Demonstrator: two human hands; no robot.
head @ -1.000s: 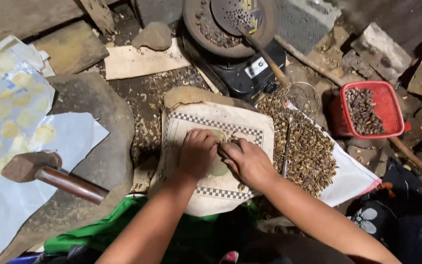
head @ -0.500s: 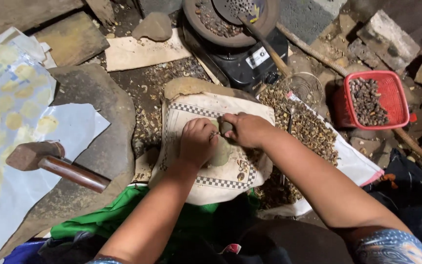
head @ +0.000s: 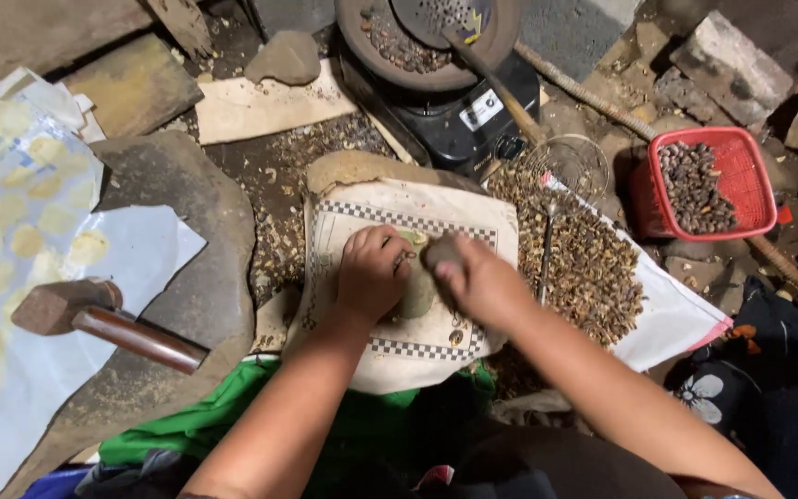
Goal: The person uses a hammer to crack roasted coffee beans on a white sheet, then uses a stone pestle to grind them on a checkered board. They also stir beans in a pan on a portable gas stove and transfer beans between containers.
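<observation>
Far left, one pale plastic sheet (head: 11, 212) with yellowish flattened discs lies over the floor; the discs are too faint to count. Beside it, one wooden mallet (head: 94, 319) rests with its head on the sheet's edge and its handle over one broad grey stone slab (head: 187, 240). The slab's bare top is the only open room on that side.

In the middle, one white cloth (head: 417, 208) with a checked border covers a rounded stone. The left hand (head: 371, 273) is curled down on the cloth, its grip pinching something small that I cannot make out. Touching it, the right hand (head: 473, 277) is clenched around one dark stone (head: 441, 251), held over a pale greenish patch (head: 416, 296) on the cloth. The cloth's near edge hangs over green fabric at the person's lap.

Behind the cloth stands one black burner (head: 459, 115) carrying one round pan. Right of the hands, a heap of brown seeds (head: 584, 263) spreads across a white sack, with one wire skimmer (head: 565, 171) lying on it. Further right sits one red basket (head: 741, 176) of dark seeds, hemmed by rubble.
</observation>
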